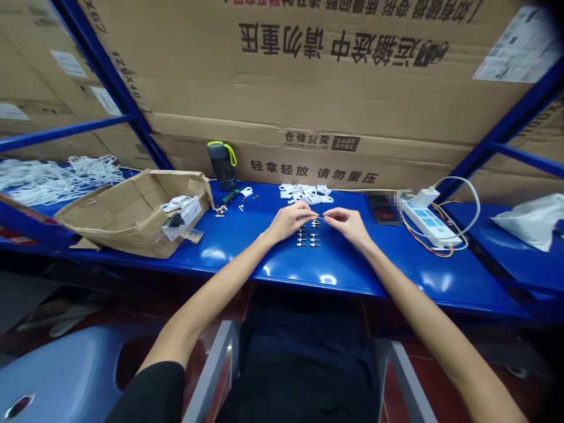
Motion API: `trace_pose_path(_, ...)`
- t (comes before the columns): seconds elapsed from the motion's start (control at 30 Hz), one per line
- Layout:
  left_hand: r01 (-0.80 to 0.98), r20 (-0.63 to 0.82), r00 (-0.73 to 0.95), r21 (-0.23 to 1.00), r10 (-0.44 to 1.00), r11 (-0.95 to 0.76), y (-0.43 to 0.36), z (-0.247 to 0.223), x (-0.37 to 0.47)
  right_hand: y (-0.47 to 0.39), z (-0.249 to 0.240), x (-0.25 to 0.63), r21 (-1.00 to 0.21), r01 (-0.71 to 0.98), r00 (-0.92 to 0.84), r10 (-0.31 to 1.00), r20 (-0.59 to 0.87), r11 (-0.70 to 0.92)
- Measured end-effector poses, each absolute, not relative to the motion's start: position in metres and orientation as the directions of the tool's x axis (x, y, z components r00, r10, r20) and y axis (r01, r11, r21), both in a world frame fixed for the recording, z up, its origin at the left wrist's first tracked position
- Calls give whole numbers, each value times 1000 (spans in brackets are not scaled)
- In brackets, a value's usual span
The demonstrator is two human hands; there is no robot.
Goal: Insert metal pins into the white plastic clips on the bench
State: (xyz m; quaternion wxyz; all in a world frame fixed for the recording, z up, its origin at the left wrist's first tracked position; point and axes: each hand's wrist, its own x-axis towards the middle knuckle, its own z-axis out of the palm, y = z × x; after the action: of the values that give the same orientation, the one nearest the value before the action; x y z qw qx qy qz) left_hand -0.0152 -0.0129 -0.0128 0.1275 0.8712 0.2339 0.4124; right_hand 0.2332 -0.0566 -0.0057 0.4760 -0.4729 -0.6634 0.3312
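My left hand [289, 223] and my right hand [348, 225] are raised just above the blue tabletop, fingertips almost meeting. Each pinches at a small pin-like part [320, 217] that bridges the narrow gap; its exact shape is too small to make out. Below the fingers, several similar small pins [314, 239] with pale bodies and thin dark tips lie in two columns. The left fingers partly cover the left column. Just behind the hands is a loose pile of white plastic pieces [304, 192] with holes.
An open cardboard box [118, 217] sits left, near a dark bottle [221, 167], a green-handled screwdriver [231, 197] and loose brass-coloured bits [221, 210]. To the right are a dark phone-like object [384, 208] and a white power strip [432, 223] with cables. Large cardboard [282, 100] backs the blue shelf [352, 270].
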Motion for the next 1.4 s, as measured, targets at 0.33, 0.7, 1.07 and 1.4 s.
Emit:
trace_pose_path(0.33, 357, 633, 458, 512, 624, -781, -24, -14, -4, -59, -4, 231, -875, 333, -129, 936, 327, 352)
trace_pose_path(0.7, 377, 624, 460, 507, 632, -775, -27, -12, -5, -58, -5, 231, -872, 328, -131, 932, 339, 363)
trace_pose_path(1.07, 353, 603, 467, 543, 647, -762, -27, -8, -6, -65, 3, 229, -862, 322, -134, 920, 368, 392)
trace_pose_path(1.4, 329, 630, 462, 532, 624, -780, -25, -9, -6, -63, 0, 227, -891, 245, -92, 924, 371, 382)
